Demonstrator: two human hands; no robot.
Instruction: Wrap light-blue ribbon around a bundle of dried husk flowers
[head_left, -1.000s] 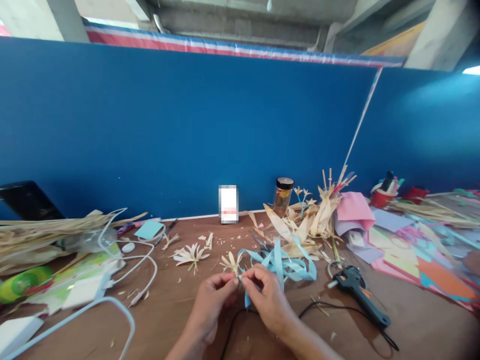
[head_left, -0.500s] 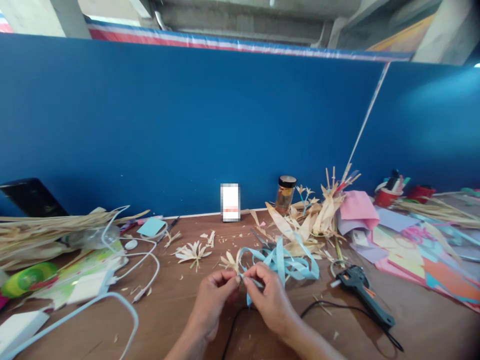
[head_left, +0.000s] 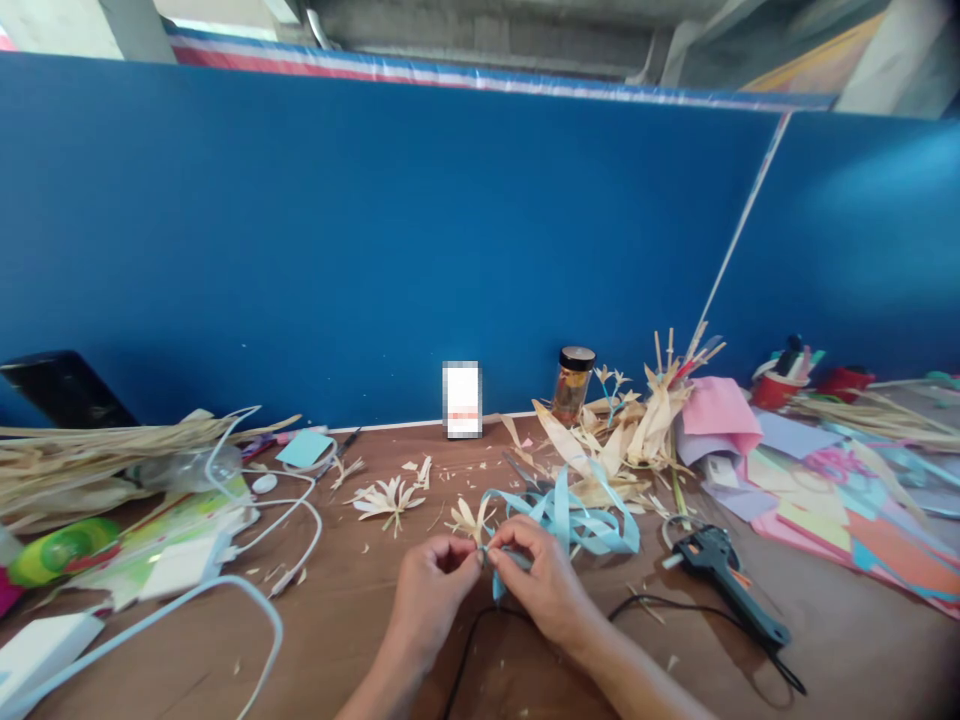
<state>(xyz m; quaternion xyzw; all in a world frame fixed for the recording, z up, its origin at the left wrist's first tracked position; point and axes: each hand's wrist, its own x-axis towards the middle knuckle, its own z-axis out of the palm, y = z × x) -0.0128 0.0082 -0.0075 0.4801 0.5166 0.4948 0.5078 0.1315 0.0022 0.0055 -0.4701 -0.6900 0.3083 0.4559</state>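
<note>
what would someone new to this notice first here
Probably the blue wall, filling much of the view behind the table. Next, at the lower centre, the left hand and right hand meet at the base of a pale flower, with blue ribbon looping just beyond. To their right lies a dark glue gun.

A black-lidded jar (head_left: pixel 574 390) stood near the blue partition (head_left: pixel 375 230). A red cup (head_left: pixel 776 393) held pens (head_left: pixel 792 356), and a pale cable (head_left: pixel 278 632) lay curved.
</note>
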